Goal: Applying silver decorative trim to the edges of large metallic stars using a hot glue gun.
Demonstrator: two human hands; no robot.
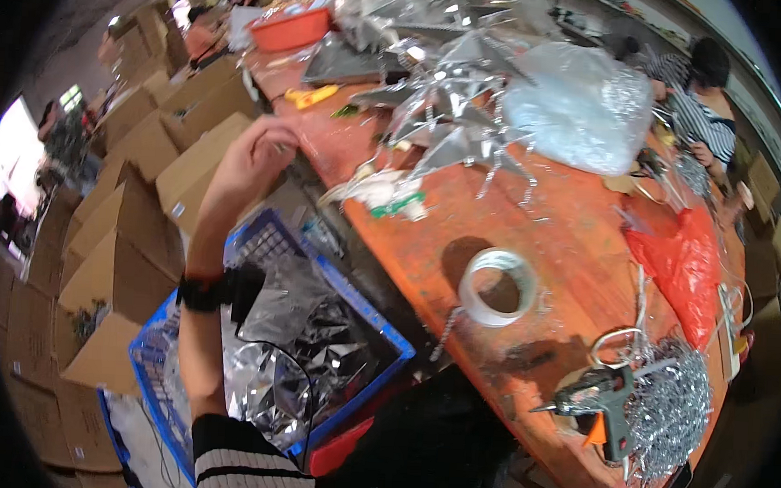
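My left hand [266, 149] is raised beside the table's left edge, its fingers bent inward and blurred. Whether anything is in them cannot be made out. A dark band [204, 294] circles the wrist above a black sleeve with pale stripes. Below the forearm sits a blue plastic crate [365, 309] holding shiny silver foil pieces [291, 376]. Closest to the hand on the orange-red table [389, 266] lies a yellow-handled tool [312, 96]. Silver foil stars [454, 128] are piled farther right. My right hand is outside the picture.
A tape roll [497, 287] rests near the table's front edge. A glue gun [607, 413] lies beside silver tinsel [668, 418] and a red plastic bag [679, 268]. Cardboard boxes [119, 274] crowd the left. A person in stripes [704, 119] is across the table.
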